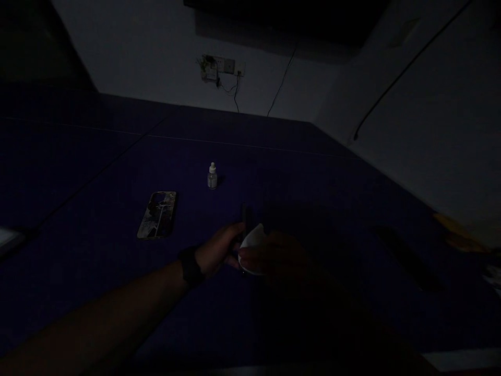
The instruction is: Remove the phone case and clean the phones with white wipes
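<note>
My left hand point(223, 248), with a dark watch on the wrist, grips a thin dark phone point(244, 213) that stands nearly edge-on to me. Pressed up to the phone's right side is a white cloth point(253, 240), bunched in the closed fingers of my right hand point(276, 256). Deep shadow hides much of the right hand and its forearm. Left of the hands, a phone case point(157, 215) with a dark picture print and a camera cutout lies flat. A small dropper bottle point(212, 177) with a white top stands upright farther back.
The wide dark blue-purple surface point(188, 156) reaches back to a pale wall with sockets point(225, 66) and hanging cables. A long dark object point(405, 256) lies at right, near something yellowish point(457, 230). A pale flat object point(8, 239) sits at the left edge.
</note>
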Tool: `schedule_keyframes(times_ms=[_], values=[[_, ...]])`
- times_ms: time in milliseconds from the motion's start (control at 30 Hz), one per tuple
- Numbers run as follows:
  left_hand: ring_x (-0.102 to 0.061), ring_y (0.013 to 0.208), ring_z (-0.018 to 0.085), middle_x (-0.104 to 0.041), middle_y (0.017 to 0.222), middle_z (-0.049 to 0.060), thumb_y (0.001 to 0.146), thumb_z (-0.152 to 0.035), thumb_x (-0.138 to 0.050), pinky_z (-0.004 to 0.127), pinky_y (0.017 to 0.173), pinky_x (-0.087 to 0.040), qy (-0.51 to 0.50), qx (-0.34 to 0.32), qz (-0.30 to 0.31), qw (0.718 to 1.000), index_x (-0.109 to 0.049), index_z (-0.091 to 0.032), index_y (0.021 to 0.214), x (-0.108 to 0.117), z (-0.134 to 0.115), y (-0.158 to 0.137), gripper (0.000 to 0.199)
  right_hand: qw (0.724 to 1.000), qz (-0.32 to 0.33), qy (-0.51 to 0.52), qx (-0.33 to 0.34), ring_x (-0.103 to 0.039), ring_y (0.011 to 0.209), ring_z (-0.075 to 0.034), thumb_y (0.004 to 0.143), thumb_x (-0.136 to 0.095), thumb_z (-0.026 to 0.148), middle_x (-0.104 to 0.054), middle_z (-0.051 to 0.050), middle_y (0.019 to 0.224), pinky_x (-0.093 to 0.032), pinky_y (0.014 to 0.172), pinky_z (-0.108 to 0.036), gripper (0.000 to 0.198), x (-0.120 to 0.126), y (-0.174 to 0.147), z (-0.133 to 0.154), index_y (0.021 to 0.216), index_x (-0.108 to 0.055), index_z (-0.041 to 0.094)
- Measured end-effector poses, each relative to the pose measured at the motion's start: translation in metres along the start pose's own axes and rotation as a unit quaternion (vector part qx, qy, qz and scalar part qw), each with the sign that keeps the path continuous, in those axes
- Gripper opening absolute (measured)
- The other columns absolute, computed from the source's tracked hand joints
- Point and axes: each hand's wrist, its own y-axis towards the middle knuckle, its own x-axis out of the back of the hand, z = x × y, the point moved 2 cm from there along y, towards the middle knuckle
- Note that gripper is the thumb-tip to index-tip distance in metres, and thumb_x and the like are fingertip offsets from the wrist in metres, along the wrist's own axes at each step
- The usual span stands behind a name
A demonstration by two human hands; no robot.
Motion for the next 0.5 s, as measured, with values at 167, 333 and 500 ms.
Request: schedule_keyframes(times_ms=[167, 333, 500], values=[[-0.057, 0.056, 0.013, -0.06, 0.065, 0.002, 0.089, -0.069, -0.051, 0.022, 0.052, -0.048, -0.01, -0.007, -0.013, 1.0, -0.064, -0.014, 0.087, 0.001, -0.001, 0.0, 0.056, 0.999, 0.028, -0.009, 0.018, -0.067, 0.099, -0.011, 0.105, -0.035, 0.024, -0.078, -0.001, 0.107, -0.046, 0.093, -0.031, 0.033, 0.004, 0.0, 0.009, 0.111, -0.068, 0.022], [-0.063, 0.069, 0.017, -0.065, 0.08, 0.006, 0.086, -0.068, -0.056, 0.028, 0.056, -0.055, 0.012, 0.005, -0.004, 1.0, -0.065, -0.014, 0.099, 0.0, 0.002, 0.0, 0.056, 0.997, -0.016, -0.067, -0.026, -0.068, 0.094, -0.016, 0.1, -0.04, 0.02, -0.076, -0.007, 0.115, -0.048, 0.082, -0.033, 0.032, -0.003, -0.001, -0.007, 0.121, -0.064, 0.021], [-0.064, 0.071, 0.018, -0.066, 0.081, 0.007, 0.087, -0.078, -0.045, 0.031, 0.058, -0.058, 0.009, 0.003, 0.001, 1.0, -0.063, -0.016, 0.11, -0.001, 0.005, -0.001, 0.069, 0.996, -0.042, -0.059, -0.054, -0.069, 0.098, -0.019, 0.095, -0.042, 0.015, -0.073, -0.011, 0.121, -0.05, 0.079, -0.036, 0.04, -0.007, 0.003, -0.014, 0.132, -0.058, 0.018]])
